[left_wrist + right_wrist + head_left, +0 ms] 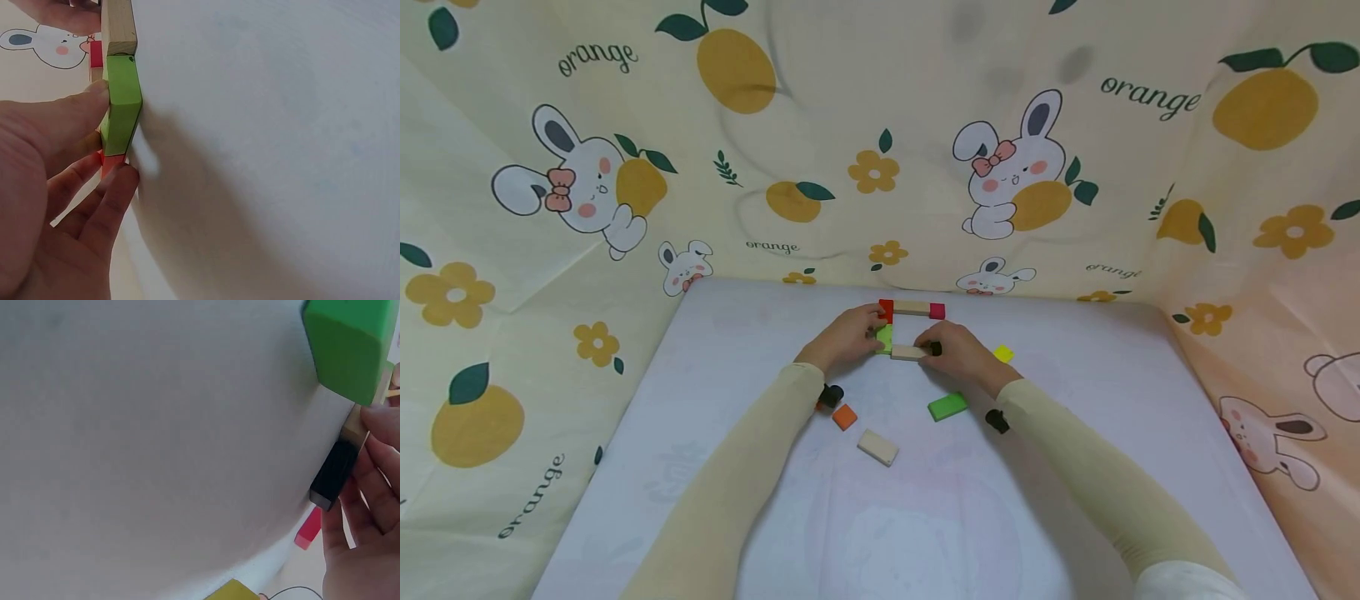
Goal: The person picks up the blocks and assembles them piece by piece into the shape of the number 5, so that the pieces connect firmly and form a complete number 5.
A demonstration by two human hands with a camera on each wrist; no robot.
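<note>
Several blocks lie end to end on the table in an open-sided outline. My left hand is at its left side, thumb and fingers around a light green block, fingertips by the red block at the corner. On the near side, my right hand pinches a plain wooden block, whose left end meets the green one. A black block adjoins the wooden block's right end, beside the right fingers. Along the far side, another wooden block runs from the red block to a crimson block.
Nearer on the white table lie a darker green block, a pale wooden block and an orange block. A yellow block shows behind the right forearm. A printed cloth rises at the table's back edge.
</note>
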